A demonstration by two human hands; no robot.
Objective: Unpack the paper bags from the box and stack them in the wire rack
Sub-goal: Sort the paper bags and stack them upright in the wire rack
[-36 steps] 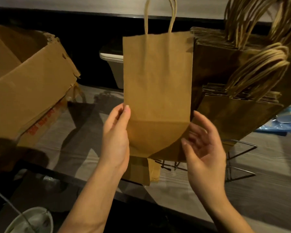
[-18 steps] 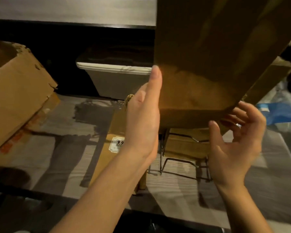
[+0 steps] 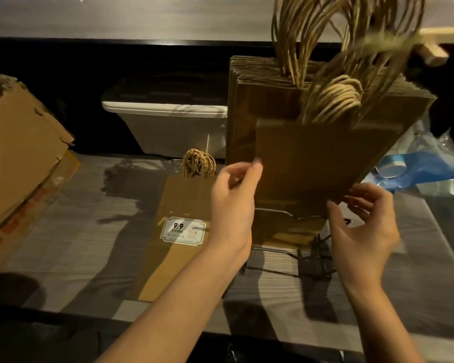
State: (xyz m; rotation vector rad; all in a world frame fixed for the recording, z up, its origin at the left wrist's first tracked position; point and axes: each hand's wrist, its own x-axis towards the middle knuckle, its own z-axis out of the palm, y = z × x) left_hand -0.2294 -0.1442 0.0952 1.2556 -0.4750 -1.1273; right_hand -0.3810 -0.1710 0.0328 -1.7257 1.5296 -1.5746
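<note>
Several brown paper bags with twisted handles stand upright in the wire rack right of centre. The front bag leans right against them, its bottom in the rack. My left hand is at that bag's left edge, fingertips touching it, fingers loosely bent. My right hand has spread fingers touching the bag's lower right corner. Left of the rack, a flat pile of bags with a 9.9 label lies on the table. At the far left stands the torn cardboard box.
A white lidded bin stands behind the flat pile against the dark wall. Blue plastic wrapping and a small round lid lie to the right of the rack. The grey wood-grain table ends near me.
The bag I held up between both hands has come down into the rack in front of the others. Both hands have dropped to its lower edges and loosened.
</note>
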